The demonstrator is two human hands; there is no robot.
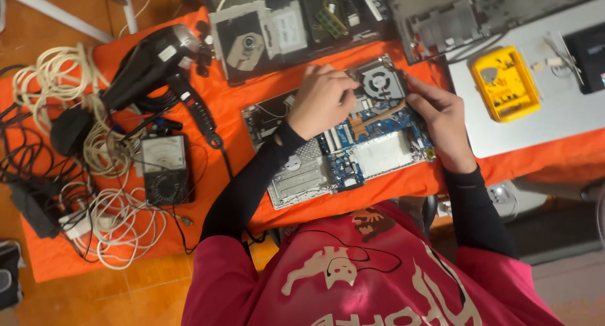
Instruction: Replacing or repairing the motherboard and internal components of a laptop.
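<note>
Near the left edge of the orange-covered bench [403,181] lie tangled white cables [94,162], a black heat gun [154,64] and an analog meter [165,168]. At the middle sits an opened laptop board [353,146]: blue circuitry, silver shields, copper heat pipe, a round grey fan [380,83] at its far corner. The left hand [321,99], fingers curled, pinches something beside the fan; what, I cannot tell. The right hand [441,115] grips the fan's right edge. A yellow bit case [504,83] rests on the grey panel [554,121] towards the right.
</note>
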